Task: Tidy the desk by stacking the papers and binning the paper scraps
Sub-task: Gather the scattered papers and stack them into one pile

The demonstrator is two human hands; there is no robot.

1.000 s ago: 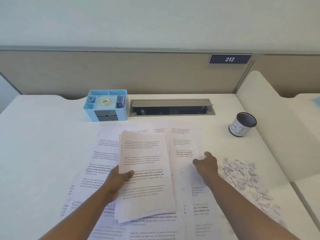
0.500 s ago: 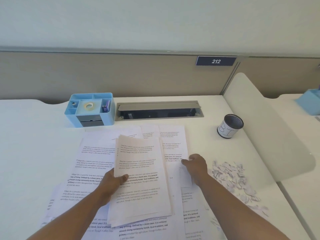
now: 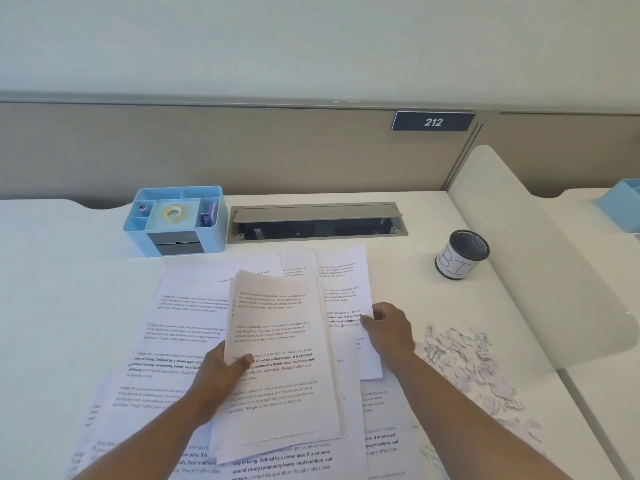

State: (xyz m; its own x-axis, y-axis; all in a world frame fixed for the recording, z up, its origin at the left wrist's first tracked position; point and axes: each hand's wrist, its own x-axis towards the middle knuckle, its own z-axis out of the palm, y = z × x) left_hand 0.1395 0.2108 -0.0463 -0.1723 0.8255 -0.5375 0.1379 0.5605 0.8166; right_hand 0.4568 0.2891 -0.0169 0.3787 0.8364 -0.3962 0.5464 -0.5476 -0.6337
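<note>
Gripping stack (image 3: 277, 362), pinching sheet (image 3: 346, 292)

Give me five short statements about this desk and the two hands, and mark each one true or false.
1. The left hand holds a stack of papers. True.
2. The paper scraps are already in the bin. False: they lie on the desk, to the right of the right hand.
3. The right hand pinches the edge of a loose sheet. True.
4. The blue organizer holds a roll of tape. True.
5. The bin lies tipped on its side. False: it stands upright near the right-hand divider.
</note>
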